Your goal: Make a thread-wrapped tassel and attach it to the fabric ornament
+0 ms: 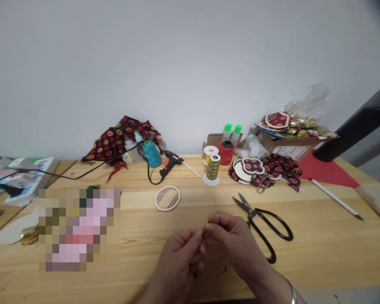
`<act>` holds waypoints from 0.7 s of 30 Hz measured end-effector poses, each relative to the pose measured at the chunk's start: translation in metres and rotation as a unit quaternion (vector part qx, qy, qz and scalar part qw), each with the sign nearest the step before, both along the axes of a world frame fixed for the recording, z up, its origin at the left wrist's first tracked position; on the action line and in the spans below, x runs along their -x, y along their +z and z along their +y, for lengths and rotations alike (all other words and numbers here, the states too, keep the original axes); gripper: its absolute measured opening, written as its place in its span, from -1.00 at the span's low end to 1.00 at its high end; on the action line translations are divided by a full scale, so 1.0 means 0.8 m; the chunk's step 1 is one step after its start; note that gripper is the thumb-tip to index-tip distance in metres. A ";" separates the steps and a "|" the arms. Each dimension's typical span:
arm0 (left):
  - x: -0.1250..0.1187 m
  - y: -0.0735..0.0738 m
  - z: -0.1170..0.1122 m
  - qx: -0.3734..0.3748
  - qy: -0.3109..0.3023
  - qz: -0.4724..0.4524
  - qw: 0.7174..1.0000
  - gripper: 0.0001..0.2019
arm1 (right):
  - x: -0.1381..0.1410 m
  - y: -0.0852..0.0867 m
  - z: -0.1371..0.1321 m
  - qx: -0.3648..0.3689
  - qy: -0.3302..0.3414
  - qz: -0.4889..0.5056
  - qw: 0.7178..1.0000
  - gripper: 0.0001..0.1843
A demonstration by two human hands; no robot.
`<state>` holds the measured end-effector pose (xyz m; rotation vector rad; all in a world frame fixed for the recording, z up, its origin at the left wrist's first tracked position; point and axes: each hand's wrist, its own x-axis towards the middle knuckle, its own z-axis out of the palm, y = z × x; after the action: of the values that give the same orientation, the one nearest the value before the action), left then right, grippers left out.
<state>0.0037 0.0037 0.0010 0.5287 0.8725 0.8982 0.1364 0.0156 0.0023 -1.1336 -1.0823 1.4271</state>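
My left hand [184, 255] and my right hand [232, 238] meet above the front of the wooden table, thumbs and forefingers pinched almost tip to tip. Whatever they pinch is too small to make out. Just right of my right hand lies a pair of black-handled scissors [252, 212], its blades apart and pointing away to the left. Beyond my left hand rests an oval wooden frame [167, 198] with lattice at two sides. An olive-green thread spool [213, 167] stands upright on a pale disc farther back.
At the back are a hot glue gun [171, 164], a teal thread cone [151, 153], red thread [226, 152] and patterned fabric [109, 141]. A cardboard box [291, 147] holds ornaments. A white pencil [335, 198] lies right. A power strip [34, 181] is left, near a blurred-out pink object [88, 228].
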 end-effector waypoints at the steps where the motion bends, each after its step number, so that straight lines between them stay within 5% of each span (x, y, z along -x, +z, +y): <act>1: 0.000 0.001 0.001 0.001 -0.005 -0.001 1.000 -0.72 | 0.000 0.001 0.000 -0.004 -0.001 -0.005 1.000 -0.80; 8: 0.002 -0.003 0.003 -0.018 -0.040 0.018 0.999 -0.78 | 0.000 0.004 0.002 -0.006 -0.007 -0.009 1.000 -0.81; 11: 0.004 0.000 0.002 -0.068 -0.046 0.101 0.991 -0.75 | 0.001 0.007 0.002 -0.012 0.001 -0.008 1.000 -0.79; 15: 0.010 0.012 0.003 -0.198 -0.027 0.256 0.946 -0.79 | -0.001 0.012 0.004 -0.049 0.009 -0.015 0.999 -0.88; 21: 0.020 0.015 0.013 -0.343 0.073 0.338 0.873 -0.82 | 0.001 0.016 0.003 -0.186 -0.039 -0.115 0.975 -0.78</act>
<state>-0.0123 0.0138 0.0131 1.4755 1.2264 1.1868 0.1359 0.0177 0.0149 -1.0689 -1.3862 0.9930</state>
